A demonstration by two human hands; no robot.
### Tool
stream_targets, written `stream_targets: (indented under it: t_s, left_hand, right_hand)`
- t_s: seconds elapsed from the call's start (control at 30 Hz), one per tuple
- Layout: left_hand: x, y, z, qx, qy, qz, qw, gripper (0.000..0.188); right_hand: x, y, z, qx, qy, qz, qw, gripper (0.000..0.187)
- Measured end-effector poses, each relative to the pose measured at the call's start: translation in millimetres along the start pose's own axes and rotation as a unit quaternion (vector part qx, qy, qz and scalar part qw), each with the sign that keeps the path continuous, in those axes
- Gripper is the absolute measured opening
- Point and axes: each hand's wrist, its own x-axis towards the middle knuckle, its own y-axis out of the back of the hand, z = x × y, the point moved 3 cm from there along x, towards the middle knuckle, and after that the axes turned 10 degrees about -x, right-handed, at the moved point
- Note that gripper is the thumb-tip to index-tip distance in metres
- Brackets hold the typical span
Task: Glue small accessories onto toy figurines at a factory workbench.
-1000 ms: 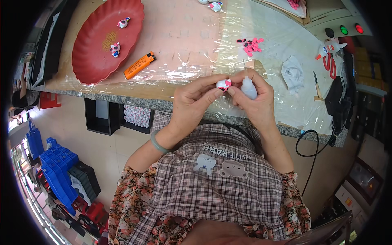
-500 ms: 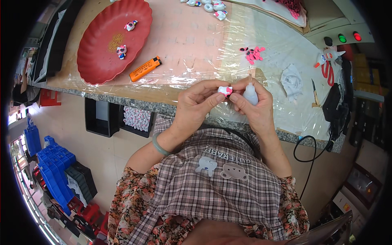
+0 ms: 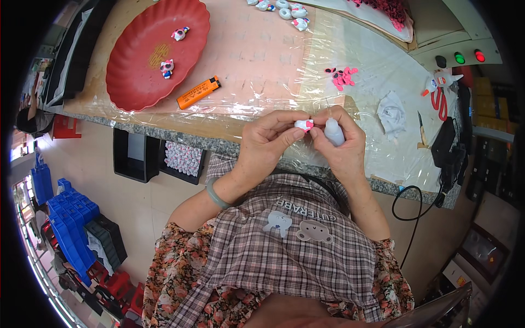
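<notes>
Over the table's near edge, my left hand (image 3: 262, 138) pinches a small white figurine head (image 3: 302, 125) with a pink bow between thumb and fingers. My right hand (image 3: 349, 147) is closed round a small translucent squeeze bottle (image 3: 333, 133), its narrow end pointing away from me. The right thumb and fingertips come close to the figurine's right side; whether they touch it I cannot tell. Beyond my hands lies a small pile of pink and black pieces (image 3: 343, 78). Two finished-looking figurines (image 3: 167, 69) rest in a red scalloped dish (image 3: 128, 82) at the left.
An orange lighter (image 3: 198, 93) lies beside the dish. More white figurine parts (image 3: 283, 12) are at the far edge. Rightward are a crumpled white cloth (image 3: 391, 113), a thin knife (image 3: 421, 128) and red-handled scissors (image 3: 439, 101). Black trays (image 3: 134, 156) sit below the table, one full of small pieces.
The bottle has tipped, so its end looks shorter and its thin tip is harder to see. The figurine has turned slightly in my fingers. The whole view has shifted a little.
</notes>
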Motion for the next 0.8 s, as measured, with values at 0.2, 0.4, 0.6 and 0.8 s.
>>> stream_targets:
  t_s: [0.2, 0.4, 0.6, 0.8]
  left_hand:
    - [-0.6, 2.9, -6.7, 0.037, 0.037, -0.003, 0.999, 0.026]
    - [-7.5, 2.1, 44.8, 0.137, -0.069, 0.009, 0.988, 0.024]
    - [16.8, 60.3, 146.6, 0.55, -0.331, 0.14, 0.754, 0.025]
    - [44.6, 77.3, 147.5, 0.71, -0.234, 0.136, 0.651, 0.026]
  right_hand:
    - [-4.7, 2.0, -0.3, 0.041, -0.054, -0.002, 0.998, 0.015]
    - [-7.6, 18.5, -18.6, 0.072, -0.029, 0.012, 0.997, 0.02]
    - [-9.6, 38.3, -7.8, 0.011, -0.016, 0.03, 0.999, 0.013]
    - [-11.7, 45.1, -0.4, 0.006, -0.021, 0.026, 0.999, 0.011]
